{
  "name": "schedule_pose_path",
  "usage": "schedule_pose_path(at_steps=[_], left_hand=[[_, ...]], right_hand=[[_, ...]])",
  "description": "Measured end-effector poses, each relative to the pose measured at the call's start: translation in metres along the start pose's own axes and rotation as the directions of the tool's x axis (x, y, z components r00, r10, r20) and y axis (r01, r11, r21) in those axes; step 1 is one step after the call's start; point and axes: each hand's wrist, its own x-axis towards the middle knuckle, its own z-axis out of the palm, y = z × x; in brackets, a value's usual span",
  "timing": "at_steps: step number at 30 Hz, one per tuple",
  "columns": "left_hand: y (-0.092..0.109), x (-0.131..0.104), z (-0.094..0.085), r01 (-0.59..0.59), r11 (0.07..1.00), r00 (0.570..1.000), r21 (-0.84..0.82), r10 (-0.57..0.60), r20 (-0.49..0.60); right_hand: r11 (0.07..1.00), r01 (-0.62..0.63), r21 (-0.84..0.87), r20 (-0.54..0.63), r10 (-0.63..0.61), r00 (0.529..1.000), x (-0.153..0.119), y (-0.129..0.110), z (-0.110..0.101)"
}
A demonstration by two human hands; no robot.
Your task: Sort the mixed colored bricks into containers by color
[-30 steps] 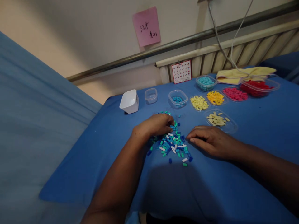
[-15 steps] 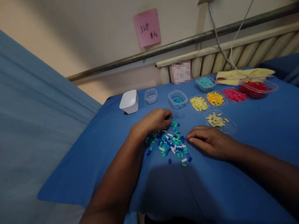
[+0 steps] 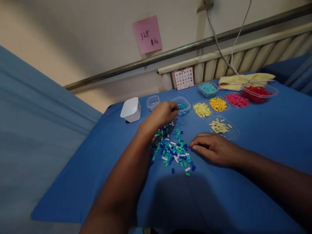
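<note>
My left hand (image 3: 166, 112) is over the near left rim of a clear tub with small blue bricks (image 3: 182, 107). Its fingers are bent together in a pinch, and whatever they hold is hidden. Below it spreads a loose pile of tiny building bricks (image 3: 174, 150) in blue, green, teal and white, partly covered by my left forearm. On the cloth at the pile's right edge rests my right hand (image 3: 213, 148), its fingers curled closed and their tips beside some dark blue bricks. What lies inside that curl does not show.
A white tub (image 3: 131, 110) and a small clear tub (image 3: 153, 101) stand back left. Back right are containers of pale yellow (image 3: 202, 110), orange-yellow (image 3: 218, 104), pink (image 3: 237, 100), red (image 3: 258, 91) and turquoise bricks (image 3: 208, 89), a tray of cream bricks (image 3: 220, 126), and a yellow cloth (image 3: 240, 81).
My left hand has moved up and away from the top of the pile to the tub of blue bricks. My right hand stays in place. The view has shifted slightly.
</note>
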Motion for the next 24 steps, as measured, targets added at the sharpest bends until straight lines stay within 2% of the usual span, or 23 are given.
schedule_pose_path(at_steps=[1, 3, 6, 12, 16, 24], left_hand=[[0.001, -0.013, 0.000, -0.017, 1.000, 0.995, -0.009, 0.018, 0.098], [0.002, -0.039, 0.001, -0.004, 1.000, 0.975, 0.000, 0.004, 0.224], [0.005, -0.062, 0.009, -0.053, 0.998, 0.948, 0.025, 0.043, 0.316], [0.007, -0.065, 0.019, -0.133, 0.989, 0.940, 0.057, 0.108, 0.323], [0.005, -0.065, 0.018, -0.222, 0.975, 0.922, 0.017, 0.205, 0.328], [0.011, -0.064, 0.016, -0.281, 0.959, 0.902, 0.036, 0.251, 0.351]], right_hand=[[1.000, 0.001, -0.004, -0.002, -0.001, 1.000, 0.000, 0.000, 0.000], [1.000, -0.001, -0.007, -0.008, 0.001, 1.000, 0.000, 0.000, 0.000], [1.000, -0.001, -0.017, -0.015, 0.001, 1.000, 0.000, 0.001, 0.001], [1.000, -0.007, -0.028, -0.008, 0.007, 1.000, -0.001, 0.000, 0.001], [1.000, -0.006, -0.025, 0.001, 0.006, 1.000, -0.001, 0.000, 0.000], [0.999, -0.006, -0.036, -0.004, 0.006, 1.000, -0.001, 0.000, 0.001]])
